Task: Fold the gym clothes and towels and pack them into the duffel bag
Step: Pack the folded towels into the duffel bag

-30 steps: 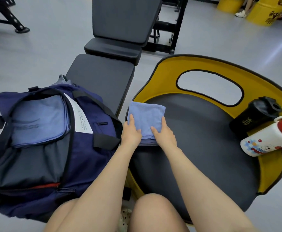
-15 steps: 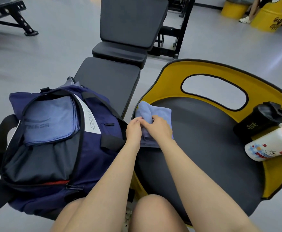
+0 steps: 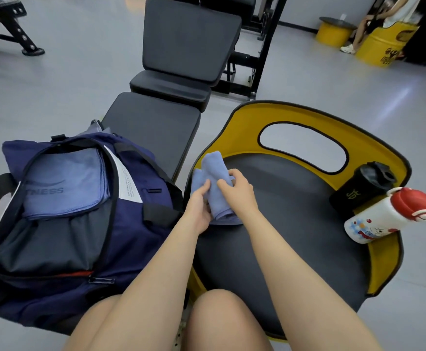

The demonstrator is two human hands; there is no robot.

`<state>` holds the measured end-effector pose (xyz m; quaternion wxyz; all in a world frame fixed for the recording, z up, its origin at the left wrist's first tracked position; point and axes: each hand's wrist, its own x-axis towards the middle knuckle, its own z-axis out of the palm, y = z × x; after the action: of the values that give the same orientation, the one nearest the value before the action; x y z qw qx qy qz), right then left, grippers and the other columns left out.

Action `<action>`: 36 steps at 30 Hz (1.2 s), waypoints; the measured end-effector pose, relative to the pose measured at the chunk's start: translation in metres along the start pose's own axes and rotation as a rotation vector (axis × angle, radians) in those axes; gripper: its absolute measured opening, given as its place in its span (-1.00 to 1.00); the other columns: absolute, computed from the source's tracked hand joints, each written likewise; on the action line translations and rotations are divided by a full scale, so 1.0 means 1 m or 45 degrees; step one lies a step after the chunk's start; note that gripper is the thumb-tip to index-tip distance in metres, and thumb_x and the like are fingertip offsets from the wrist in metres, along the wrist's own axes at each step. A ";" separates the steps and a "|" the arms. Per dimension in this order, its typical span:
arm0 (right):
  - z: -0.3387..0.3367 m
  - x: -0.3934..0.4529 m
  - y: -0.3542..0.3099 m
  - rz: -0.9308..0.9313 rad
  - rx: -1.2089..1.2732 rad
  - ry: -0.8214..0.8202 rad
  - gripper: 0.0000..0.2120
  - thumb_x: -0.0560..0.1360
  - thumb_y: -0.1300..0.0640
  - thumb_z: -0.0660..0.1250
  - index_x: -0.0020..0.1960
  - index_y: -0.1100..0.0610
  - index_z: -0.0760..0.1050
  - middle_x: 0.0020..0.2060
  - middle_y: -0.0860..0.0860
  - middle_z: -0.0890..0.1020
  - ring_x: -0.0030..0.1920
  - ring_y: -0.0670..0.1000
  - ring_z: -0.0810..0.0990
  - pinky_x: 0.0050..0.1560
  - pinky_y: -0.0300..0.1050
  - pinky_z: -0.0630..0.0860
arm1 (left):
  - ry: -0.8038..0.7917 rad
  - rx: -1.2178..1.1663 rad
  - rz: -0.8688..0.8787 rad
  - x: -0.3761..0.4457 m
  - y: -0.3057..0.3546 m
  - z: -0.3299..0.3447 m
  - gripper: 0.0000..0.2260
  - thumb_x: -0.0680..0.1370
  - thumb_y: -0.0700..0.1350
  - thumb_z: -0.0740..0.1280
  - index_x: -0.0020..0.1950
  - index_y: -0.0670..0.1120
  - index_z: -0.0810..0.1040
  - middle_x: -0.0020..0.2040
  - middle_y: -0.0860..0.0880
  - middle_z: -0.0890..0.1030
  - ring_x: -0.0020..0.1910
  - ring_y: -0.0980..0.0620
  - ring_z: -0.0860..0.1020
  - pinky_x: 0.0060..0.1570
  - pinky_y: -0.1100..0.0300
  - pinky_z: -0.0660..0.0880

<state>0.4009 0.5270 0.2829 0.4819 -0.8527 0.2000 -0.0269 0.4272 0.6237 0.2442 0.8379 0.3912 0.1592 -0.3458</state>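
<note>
I see both hands, left hand [image 3: 199,208] and right hand [image 3: 237,189], grasping the towel [image 3: 213,165]; left of the fingers, the duffel bag [image 3: 131,231] holds fabric reading "TNESS".

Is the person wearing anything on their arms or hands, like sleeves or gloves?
No. The left hand and the right hand are bare, with no gloves, rings, watch or bracelets showing. Both forearms are uncovered too; no sleeve reaches into view.

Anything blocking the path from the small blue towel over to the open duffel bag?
Nothing visible. Both hands grip the small blue towel on the chair seat; the duffel bag sits directly left, unzipped, mouth open.
</note>
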 end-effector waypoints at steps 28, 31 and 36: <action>0.025 -0.051 -0.153 -0.285 0.642 -0.210 -0.69 0.50 0.08 0.40 0.19 0.19 0.54 0.00 0.03 0.66 -0.04 -0.05 0.65 -0.04 -0.20 0.60 | 0.281 0.770 0.991 -0.169 0.132 -0.031 -0.74 0.57 -0.03 0.31 0.24 -0.05 0.48 0.12 0.01 0.60 0.12 0.07 0.57 0.04 0.24 0.52; 0.052 -0.049 -0.162 -0.262 0.526 -0.214 -0.67 0.48 0.05 0.41 0.21 0.14 0.54 0.01 0.01 0.64 0.04 0.00 0.62 0.08 -0.07 0.57 | 0.592 1.103 1.117 -0.180 0.147 -0.065 -0.74 0.56 -0.07 0.32 0.23 -0.05 0.52 0.10 0.01 0.60 0.09 0.10 0.55 0.04 0.42 0.41; 0.101 -0.053 -0.163 -0.182 0.389 -0.264 -0.77 0.47 0.04 0.38 0.11 0.03 0.52 -0.08 -0.09 0.61 -0.07 -0.04 0.58 -0.08 -0.13 0.55 | 1.049 2.099 1.108 -0.191 0.162 -0.125 -0.64 0.58 -0.18 0.23 0.39 -0.07 0.41 0.39 -0.05 0.35 0.35 -0.06 0.33 0.21 0.11 0.33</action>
<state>0.4275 0.7033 0.3726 0.6205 -0.7799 0.0816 -0.0031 0.4058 0.8798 0.3546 0.2406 0.9592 -0.0086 0.1486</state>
